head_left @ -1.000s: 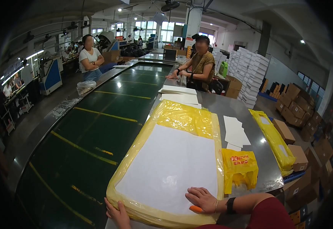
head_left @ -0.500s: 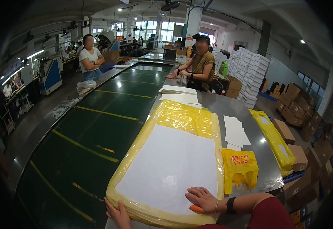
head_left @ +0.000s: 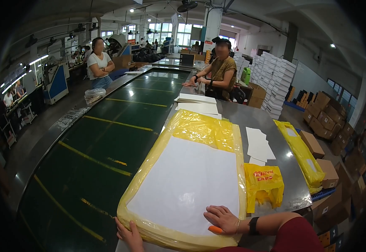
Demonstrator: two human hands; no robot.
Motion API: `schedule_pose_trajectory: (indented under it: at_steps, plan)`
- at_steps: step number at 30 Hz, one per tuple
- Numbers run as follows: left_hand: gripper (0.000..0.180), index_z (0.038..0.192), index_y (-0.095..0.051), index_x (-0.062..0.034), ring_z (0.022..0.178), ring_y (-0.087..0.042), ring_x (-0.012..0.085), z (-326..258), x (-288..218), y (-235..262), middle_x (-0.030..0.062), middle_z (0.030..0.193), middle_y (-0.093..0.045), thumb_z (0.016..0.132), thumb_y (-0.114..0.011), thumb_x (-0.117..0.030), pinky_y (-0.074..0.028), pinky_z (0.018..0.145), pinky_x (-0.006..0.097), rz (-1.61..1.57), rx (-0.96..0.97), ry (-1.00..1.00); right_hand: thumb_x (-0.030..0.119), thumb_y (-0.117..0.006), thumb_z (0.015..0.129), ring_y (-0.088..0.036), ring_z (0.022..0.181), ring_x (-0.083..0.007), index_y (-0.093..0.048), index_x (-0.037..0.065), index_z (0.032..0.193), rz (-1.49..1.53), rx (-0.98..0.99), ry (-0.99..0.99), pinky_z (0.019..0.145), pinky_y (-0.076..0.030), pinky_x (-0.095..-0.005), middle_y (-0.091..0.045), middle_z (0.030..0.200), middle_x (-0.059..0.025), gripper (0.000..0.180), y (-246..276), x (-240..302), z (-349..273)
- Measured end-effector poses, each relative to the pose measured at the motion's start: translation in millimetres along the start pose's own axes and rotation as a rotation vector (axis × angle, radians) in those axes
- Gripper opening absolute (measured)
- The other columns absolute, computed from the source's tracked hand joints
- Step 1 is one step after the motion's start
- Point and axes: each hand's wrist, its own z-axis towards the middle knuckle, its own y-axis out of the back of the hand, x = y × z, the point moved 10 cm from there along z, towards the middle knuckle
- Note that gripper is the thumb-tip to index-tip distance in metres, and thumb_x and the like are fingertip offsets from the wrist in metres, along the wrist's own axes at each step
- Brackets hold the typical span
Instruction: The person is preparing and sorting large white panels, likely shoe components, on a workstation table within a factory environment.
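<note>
No visible change from the earlier frames: hands and bag in the same places. Right hand (head_left: pixel 222 218) lies flat, fingers spread, on the near end of the yellow bag (head_left: pixel 187 180). Left hand (head_left: pixel 129 235) rests open on the bag's near left corner. Bag lies flat on the steel table (head_left: pixel 254 119), beside the green belt (head_left: pixel 107 134). Count: three yellow bags, two people at the belt.
</note>
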Motion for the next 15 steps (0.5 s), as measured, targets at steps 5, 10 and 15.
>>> schedule_pose_trajectory:
  at_steps: [5,10,15]
  plan:
    - [0.063,0.145,-0.024,-0.006,0.124,-0.038,0.0329,-0.9,-4.9,2.5,0.0204,0.134,-0.044,0.092,-0.05,-0.03,-0.015,0.108,0.046,-0.012,0.021,0.036,0.049,-0.037,0.095,-0.021,0.137,-0.0345,-0.033,0.004,0.139,0.0,0.004,-0.005,0.111,-0.015,-0.046,-0.029,0.144,-0.0218,0.063,-0.1,0.3,0.2]
    - [0.062,0.144,-0.024,-0.0057,0.124,-0.038,0.0329,-0.8,-6.5,2.9,0.0203,0.134,-0.044,0.093,-0.049,-0.029,-0.015,0.108,0.046,-0.03,0.017,0.005,0.049,-0.037,0.095,-0.021,0.137,-0.0344,-0.032,0.004,0.139,0.0,0.01,-0.007,0.112,-0.015,-0.0459,-0.028,0.145,-0.0216,0.063,-0.6,-0.1,0.5]
    - [0.063,0.145,-0.023,-0.0056,0.125,-0.038,0.0325,-1.6,-5.3,3.4,0.0201,0.134,-0.043,0.092,-0.049,-0.029,-0.014,0.108,0.046,-0.018,0.016,0.036,0.049,-0.036,0.095,-0.02,0.138,-0.034,-0.031,0.004,0.14,-0.015,0.033,-0.01,0.112,-0.014,-0.0457,-0.027,0.145,-0.0216,0.063,-3.2,-0.9,0.2]
